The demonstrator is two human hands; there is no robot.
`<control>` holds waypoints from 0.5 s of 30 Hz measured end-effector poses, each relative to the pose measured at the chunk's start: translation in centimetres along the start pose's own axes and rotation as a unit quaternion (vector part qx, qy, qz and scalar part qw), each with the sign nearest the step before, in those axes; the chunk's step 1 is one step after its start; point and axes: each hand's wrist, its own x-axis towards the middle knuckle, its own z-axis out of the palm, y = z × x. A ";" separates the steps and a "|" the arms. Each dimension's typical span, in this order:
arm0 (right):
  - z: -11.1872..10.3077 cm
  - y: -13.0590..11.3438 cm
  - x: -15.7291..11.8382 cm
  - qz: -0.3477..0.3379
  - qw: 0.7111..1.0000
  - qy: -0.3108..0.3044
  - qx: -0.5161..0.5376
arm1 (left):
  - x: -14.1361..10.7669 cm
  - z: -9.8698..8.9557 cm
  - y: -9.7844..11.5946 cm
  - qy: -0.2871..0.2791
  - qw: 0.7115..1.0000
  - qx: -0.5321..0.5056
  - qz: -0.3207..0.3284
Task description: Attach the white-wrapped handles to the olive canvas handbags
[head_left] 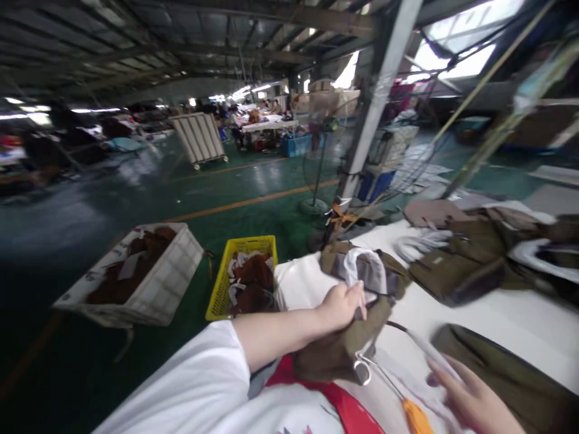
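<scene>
- Gripping an olive bag (332, 355) by its white-wrapped handle (380, 274), the nearer left hand (341, 307) is clenching; the handle is arching away over the worktop (298, 280).
- An orange-handled tool (416, 416) is slanting from bag toward right hand (477, 395), whose grip is blurring beyond telling.
</scene>
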 end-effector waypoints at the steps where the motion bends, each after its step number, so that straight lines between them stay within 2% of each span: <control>1: -1.1 -0.4 -1.3 0.012 0.998 0.040 -0.054 | -0.5 0.5 -0.7 0.000 1.000 -0.018 0.000; 3: -2.3 -2.9 -3.2 -0.014 0.983 0.124 -0.137 | -1.2 1.3 -1.6 -0.013 1.000 -0.024 -0.003; 4: -2.5 -4.6 -3.9 -0.049 0.980 0.142 -0.135 | -1.4 1.6 -1.8 -0.018 1.000 -0.021 -0.009; 5: -2.6 -6.5 -4.6 -0.090 0.984 0.109 -0.106 | -1.5 1.9 -1.9 -0.023 0.999 -0.017 -0.016; 7: -2.4 -9.8 -6.0 -0.135 0.990 -0.035 -0.024 | -1.5 2.3 -2.2 -0.037 0.999 -0.014 -0.035; 9: -1.9 -12.1 -7.4 -0.125 0.975 -0.180 0.038 | -1.4 2.5 -2.7 -0.041 0.998 -0.017 -0.055; 10: -1.6 -12.8 -8.0 -0.107 0.968 -0.218 0.060 | -1.4 2.6 -3.0 -0.039 0.997 -0.016 -0.062; 12: -1.0 -13.4 -9.0 -0.085 0.963 -0.236 0.100 | -1.5 2.8 -3.7 -0.029 0.997 -0.010 -0.073; 15: -0.4 -12.8 -9.2 -0.097 0.963 -0.224 0.117 | -2.2 3.1 -4.5 -0.030 0.995 -0.003 -0.092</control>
